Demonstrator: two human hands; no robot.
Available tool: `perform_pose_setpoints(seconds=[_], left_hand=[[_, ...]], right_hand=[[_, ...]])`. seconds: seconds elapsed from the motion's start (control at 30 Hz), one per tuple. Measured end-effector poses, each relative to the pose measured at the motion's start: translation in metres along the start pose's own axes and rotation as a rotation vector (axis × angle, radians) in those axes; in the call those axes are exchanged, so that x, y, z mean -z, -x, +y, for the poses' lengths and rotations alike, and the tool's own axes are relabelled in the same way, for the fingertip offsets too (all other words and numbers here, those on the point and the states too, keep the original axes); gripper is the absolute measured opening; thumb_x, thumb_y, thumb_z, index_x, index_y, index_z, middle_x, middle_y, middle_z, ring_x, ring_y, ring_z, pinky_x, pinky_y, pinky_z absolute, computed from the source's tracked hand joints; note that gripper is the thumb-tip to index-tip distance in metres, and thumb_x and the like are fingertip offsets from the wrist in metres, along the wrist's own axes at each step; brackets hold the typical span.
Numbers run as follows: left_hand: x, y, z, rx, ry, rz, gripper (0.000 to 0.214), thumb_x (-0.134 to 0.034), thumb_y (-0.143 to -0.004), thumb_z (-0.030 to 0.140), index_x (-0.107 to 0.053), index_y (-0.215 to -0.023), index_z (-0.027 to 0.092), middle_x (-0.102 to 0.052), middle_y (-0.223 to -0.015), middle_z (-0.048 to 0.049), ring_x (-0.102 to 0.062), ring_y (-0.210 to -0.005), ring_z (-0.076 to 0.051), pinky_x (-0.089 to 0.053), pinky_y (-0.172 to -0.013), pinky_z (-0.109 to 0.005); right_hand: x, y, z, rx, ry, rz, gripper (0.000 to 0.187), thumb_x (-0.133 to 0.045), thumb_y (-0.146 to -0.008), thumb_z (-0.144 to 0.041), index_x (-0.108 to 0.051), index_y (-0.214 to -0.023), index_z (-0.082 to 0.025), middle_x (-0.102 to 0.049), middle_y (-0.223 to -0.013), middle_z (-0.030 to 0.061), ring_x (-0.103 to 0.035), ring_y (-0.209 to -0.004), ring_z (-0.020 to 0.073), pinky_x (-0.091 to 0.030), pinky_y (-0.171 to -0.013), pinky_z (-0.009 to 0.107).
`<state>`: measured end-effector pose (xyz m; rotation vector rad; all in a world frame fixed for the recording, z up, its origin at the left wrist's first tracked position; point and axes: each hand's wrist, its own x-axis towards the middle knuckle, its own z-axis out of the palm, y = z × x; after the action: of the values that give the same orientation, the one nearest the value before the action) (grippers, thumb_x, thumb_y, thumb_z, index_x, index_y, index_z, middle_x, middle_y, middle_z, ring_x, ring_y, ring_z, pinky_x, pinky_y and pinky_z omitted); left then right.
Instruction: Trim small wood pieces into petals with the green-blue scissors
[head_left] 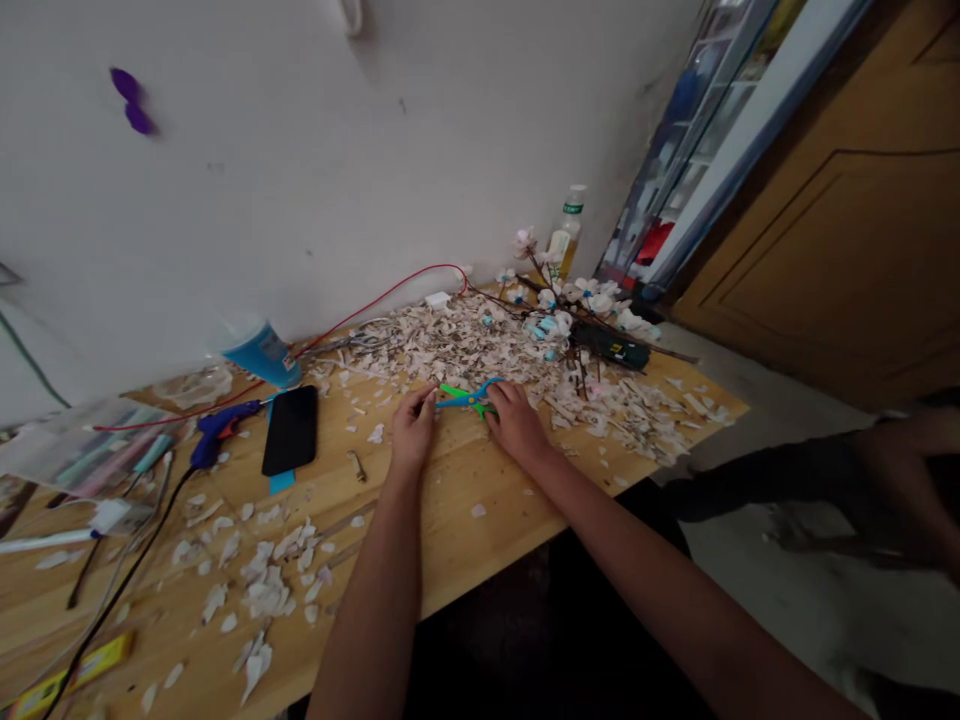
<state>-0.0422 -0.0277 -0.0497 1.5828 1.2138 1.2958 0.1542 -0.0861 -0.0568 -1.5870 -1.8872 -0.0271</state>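
A pair of blue and green scissors point(471, 400) is held over the table by my right hand point(517, 418), with its fingers closed about the handles. The blades are spread apart and point left. At their tips is my left hand point(414, 425), its fingers pinched together. What those fingers hold, if anything, is too small to make out. Just beyond both hands lies a wide heap of pale, petal-like scraps point(480, 340). Branches with pale blossoms point(547, 295) rest on the heap's right side.
A phone point(291, 430), a blue cup point(264, 352) and a glue gun point(221, 430) are on the left. A drink bottle point(564, 238) stands by the wall. A dark device point(611, 345) lies under the branches. Another person's leg point(772, 470) shows at right.
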Motion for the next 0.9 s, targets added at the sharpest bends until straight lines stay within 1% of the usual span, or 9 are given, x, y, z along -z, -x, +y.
perform_pose_setpoints(seconds=[0.07,0.17,0.33,0.43,0.57,0.67,0.73,0.8,0.9], left_hand=[[-0.0004,-0.0001,0.0004,0.005,-0.008,-0.004,0.030,-0.061,-0.087,0.042,-0.075,-0.103,0.021,-0.072,-0.086,-0.0054,-0.065,-0.085,-0.019,-0.051,-0.079,-0.032],[-0.0002,0.0001,0.0008,0.016,-0.014,-0.004,0.030,-0.062,-0.087,0.043,-0.074,-0.101,0.020,-0.071,-0.082,-0.0048,-0.065,-0.081,-0.018,-0.051,-0.076,-0.031],[-0.0008,0.0013,0.0006,0.059,0.033,-0.004,0.028,-0.062,-0.087,0.040,-0.072,-0.103,0.019,-0.067,-0.074,-0.0023,-0.058,-0.065,-0.014,-0.048,-0.063,-0.026],[-0.0019,0.0019,0.0007,0.079,0.083,-0.004,0.025,-0.062,-0.087,0.038,-0.072,-0.101,0.019,-0.064,-0.071,-0.0012,-0.054,-0.059,-0.012,-0.045,-0.059,-0.025],[-0.0010,0.0022,0.0014,0.056,0.075,0.019,0.021,-0.062,-0.088,0.034,-0.072,-0.099,0.020,-0.066,-0.079,-0.0030,-0.056,-0.065,-0.014,-0.046,-0.063,-0.026],[0.0003,0.0028,0.0008,-0.047,-0.012,0.044,0.019,-0.059,-0.089,0.030,-0.073,-0.100,0.021,-0.067,-0.089,-0.0052,-0.059,-0.080,-0.017,-0.048,-0.074,-0.028],[-0.0004,0.0033,-0.0012,-0.105,-0.026,0.032,0.022,-0.056,-0.092,0.029,-0.073,-0.104,0.022,-0.066,-0.090,-0.0055,-0.059,-0.083,-0.017,-0.047,-0.078,-0.030],[-0.0027,0.0036,-0.0042,-0.095,0.035,0.012,0.026,-0.052,-0.094,0.032,-0.070,-0.109,0.022,-0.065,-0.088,-0.0050,-0.057,-0.076,-0.016,-0.047,-0.074,-0.029],[-0.0069,0.0034,-0.0078,-0.010,0.147,-0.019,0.029,-0.051,-0.094,0.036,-0.068,-0.112,0.022,-0.062,-0.083,-0.0034,-0.052,-0.066,-0.013,-0.045,-0.065,-0.027]], right_hand=[[0.0007,0.0002,-0.0009,-0.004,0.001,-0.017,0.034,-0.054,-0.087,-0.012,-0.057,-0.121,-0.017,-0.056,-0.122,0.0135,-0.047,-0.117,0.0294,-0.045,-0.102,0.045],[0.0014,0.0008,-0.0012,-0.004,0.010,-0.039,0.032,-0.053,-0.089,-0.013,-0.057,-0.121,-0.017,-0.057,-0.122,0.0130,-0.047,-0.116,0.0290,-0.045,-0.101,0.044],[0.0009,0.0014,-0.0013,0.004,0.027,-0.036,0.032,-0.053,-0.090,-0.014,-0.057,-0.121,-0.016,-0.057,-0.121,0.0131,-0.048,-0.115,0.0287,-0.046,-0.100,0.043],[0.0017,0.0013,-0.0018,0.003,0.017,-0.043,0.031,-0.052,-0.091,-0.014,-0.058,-0.121,-0.016,-0.057,-0.121,0.0128,-0.048,-0.114,0.0285,-0.046,-0.099,0.043],[0.0044,0.0011,-0.0046,0.006,0.022,-0.075,0.031,-0.051,-0.091,-0.014,-0.059,-0.120,-0.020,-0.059,-0.119,0.0118,-0.049,-0.112,0.0284,-0.047,-0.097,0.044],[0.0061,0.0015,-0.0076,0.034,0.071,-0.118,0.028,-0.050,-0.093,-0.014,-0.061,-0.118,-0.020,-0.060,-0.117,0.0116,-0.049,-0.109,0.0292,-0.046,-0.096,0.046],[0.0068,0.0019,-0.0091,0.007,0.110,-0.102,0.027,-0.049,-0.093,-0.015,-0.060,-0.118,-0.019,-0.060,-0.117,0.0126,-0.048,-0.109,0.0300,-0.045,-0.095,0.046],[0.0075,0.0021,-0.0096,-0.048,0.138,-0.057,0.029,-0.051,-0.092,-0.015,-0.059,-0.120,-0.016,-0.058,-0.119,0.0144,-0.046,-0.110,0.0310,-0.045,-0.096,0.046],[0.0082,0.0022,-0.0095,-0.086,0.156,-0.023,0.031,-0.054,-0.091,-0.016,-0.057,-0.122,-0.012,-0.056,-0.122,0.0159,-0.044,-0.111,0.0318,-0.044,-0.098,0.046]])
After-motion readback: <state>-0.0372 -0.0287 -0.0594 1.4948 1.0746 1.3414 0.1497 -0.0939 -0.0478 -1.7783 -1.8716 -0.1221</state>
